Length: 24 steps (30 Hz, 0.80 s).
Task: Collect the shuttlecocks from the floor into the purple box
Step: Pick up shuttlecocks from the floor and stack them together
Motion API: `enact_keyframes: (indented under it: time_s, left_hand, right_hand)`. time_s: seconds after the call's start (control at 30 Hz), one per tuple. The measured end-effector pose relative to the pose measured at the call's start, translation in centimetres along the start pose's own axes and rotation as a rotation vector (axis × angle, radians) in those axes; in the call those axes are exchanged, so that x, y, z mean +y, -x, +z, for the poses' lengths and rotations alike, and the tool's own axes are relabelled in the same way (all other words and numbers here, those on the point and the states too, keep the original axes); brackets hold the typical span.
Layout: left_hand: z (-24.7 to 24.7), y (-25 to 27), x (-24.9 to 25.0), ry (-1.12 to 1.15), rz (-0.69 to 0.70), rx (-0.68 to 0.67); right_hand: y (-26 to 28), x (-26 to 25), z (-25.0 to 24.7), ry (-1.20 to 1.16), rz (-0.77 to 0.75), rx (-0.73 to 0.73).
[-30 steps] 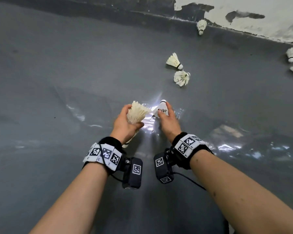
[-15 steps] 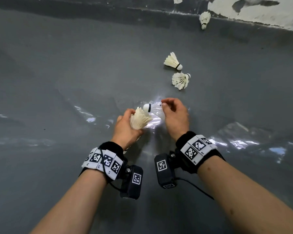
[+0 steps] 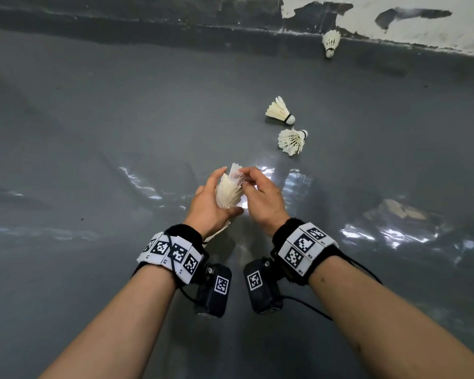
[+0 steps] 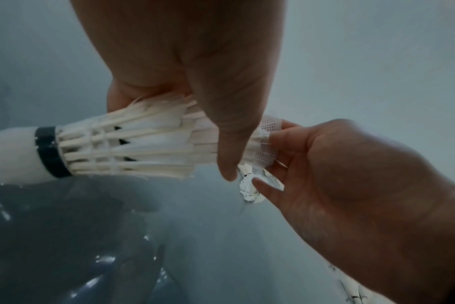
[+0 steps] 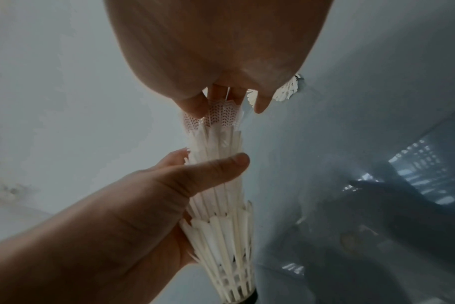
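My left hand (image 3: 208,206) grips a nested stack of white feather shuttlecocks (image 3: 229,194), thumb across the feathers (image 4: 226,131). The stack's cork with a black band (image 4: 26,152) points back toward my wrist. My right hand (image 3: 260,195) pinches the rim of a mesh-skirted shuttlecock (image 3: 237,177) whose nose sits inside the open end of the stack (image 5: 221,226). The mesh rim (image 5: 222,115) shows between my right fingertips. Three more shuttlecocks lie on the floor: two ahead (image 3: 279,112) (image 3: 292,140), one by the wall (image 3: 330,42). The purple box is not in view.
The floor (image 3: 121,119) is glossy grey with bright reflections. A low dark skirting and a peeling white wall (image 3: 422,26) run along the far side.
My right hand lifted the mesh-skirted shuttlecock off the floor, turned it, and brought it to the stack in my left hand. Its nose is now inside the stack's open end.
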<state>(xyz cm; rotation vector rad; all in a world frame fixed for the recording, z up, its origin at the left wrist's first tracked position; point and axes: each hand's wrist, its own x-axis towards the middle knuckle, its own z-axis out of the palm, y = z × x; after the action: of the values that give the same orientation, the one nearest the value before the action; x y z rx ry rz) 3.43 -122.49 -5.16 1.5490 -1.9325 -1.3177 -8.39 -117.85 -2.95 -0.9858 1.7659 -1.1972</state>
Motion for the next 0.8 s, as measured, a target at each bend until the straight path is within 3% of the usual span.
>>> enact_keyframes:
  time_s: [0.1,0.2,0.5,0.67,0.8]
  left_hand:
    - [0.0,-0.5,1.1,0.012,0.024,-0.028]
    - [-0.1,-1.0,2.0,-0.001,0.035,-0.021]
    - [-2.0,-1.3,6.2,-0.014,0.074,0.139]
    - [-2.9,-2.1,9.6,0.007,0.091,0.267]
    - [-3.8,-2.7,11.9,0.038,0.099,0.288]
  right_hand:
    - [-0.2,-1.3,-1.0,-0.045,0.003,-0.028]
    - [-1.1,-1.9,-1.8,0.056,-0.042,-0.043]
    - [-3.8,-5.0,-6.8,0.109,-0.076,0.043]
    - [-5.9,-5.0,-8.3,0.174,0.005,0.057]
    - [-7.9,-4.9,-9.7,0.306,0.092,0.086]
